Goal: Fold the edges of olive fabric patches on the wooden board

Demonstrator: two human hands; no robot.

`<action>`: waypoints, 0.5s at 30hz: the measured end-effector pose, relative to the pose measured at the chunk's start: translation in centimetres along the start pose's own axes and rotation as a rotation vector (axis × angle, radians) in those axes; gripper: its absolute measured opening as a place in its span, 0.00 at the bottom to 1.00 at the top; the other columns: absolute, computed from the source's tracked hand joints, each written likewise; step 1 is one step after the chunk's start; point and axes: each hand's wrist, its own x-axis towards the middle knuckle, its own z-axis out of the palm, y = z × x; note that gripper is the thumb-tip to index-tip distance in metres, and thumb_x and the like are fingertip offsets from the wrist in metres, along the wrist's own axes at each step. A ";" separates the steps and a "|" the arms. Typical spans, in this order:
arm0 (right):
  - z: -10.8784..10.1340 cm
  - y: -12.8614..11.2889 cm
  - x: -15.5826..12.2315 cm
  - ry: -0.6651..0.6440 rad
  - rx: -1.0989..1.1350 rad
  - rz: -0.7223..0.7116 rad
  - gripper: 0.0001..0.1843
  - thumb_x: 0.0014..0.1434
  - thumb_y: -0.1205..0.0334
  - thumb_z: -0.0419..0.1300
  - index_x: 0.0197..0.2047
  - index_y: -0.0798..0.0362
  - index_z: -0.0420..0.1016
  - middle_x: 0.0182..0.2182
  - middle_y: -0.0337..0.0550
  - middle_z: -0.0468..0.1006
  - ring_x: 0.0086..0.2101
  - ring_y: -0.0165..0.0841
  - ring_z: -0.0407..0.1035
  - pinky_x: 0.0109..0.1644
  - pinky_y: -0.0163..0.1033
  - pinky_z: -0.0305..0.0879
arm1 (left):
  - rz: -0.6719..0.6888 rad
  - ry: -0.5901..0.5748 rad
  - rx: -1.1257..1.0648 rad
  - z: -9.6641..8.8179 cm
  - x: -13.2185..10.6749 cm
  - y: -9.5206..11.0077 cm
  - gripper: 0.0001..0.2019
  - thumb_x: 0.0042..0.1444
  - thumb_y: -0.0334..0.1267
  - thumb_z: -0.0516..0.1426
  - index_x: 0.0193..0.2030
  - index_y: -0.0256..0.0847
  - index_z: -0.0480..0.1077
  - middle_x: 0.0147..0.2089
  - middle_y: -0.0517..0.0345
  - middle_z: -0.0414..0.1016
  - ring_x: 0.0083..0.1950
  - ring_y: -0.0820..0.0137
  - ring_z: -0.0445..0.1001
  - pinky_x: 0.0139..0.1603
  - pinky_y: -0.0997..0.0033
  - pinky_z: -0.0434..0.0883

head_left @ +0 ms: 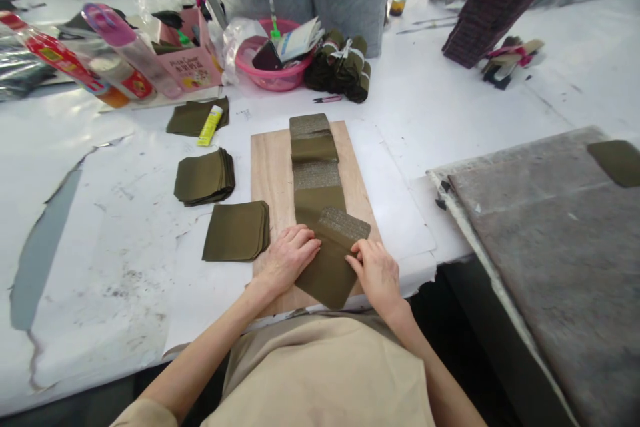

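An olive-green fabric piece [330, 267] with a speckled grey strip along its upper edge lies tilted over the near end of a wooden board [270, 180]. My left hand [290, 255] is closed on its left edge, fingers together. At its right edge, my right hand [379, 273] pinches the fabric between thumb and fingers. Farther up the board runs an overlapping column of similar pieces [316, 177], showing alternating olive and speckled bands. Left of the board sits a stack of olive pieces [235, 232], with another stack [203, 177] behind it.
A yellow tube [210, 125] rests on more olive pieces [183, 119]. Beyond stand a pink basket [280, 80], tied olive rolls [345, 67], a pink box [193, 67] and bottles [65, 57]. Pink-handled snippers [327, 99] lie behind the board. A grey-covered surface [540, 240] is at right.
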 end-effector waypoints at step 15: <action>0.7 0.1 0.3 0.020 -0.027 -0.119 0.18 0.68 0.50 0.47 0.30 0.49 0.65 0.27 0.40 0.71 0.29 0.35 0.67 0.30 0.39 0.58 | 0.084 -0.084 0.040 -0.7 2.2 1.8 0.14 0.63 0.33 0.55 0.56 0.41 0.67 0.49 0.49 0.70 0.58 0.62 0.65 0.57 0.58 0.64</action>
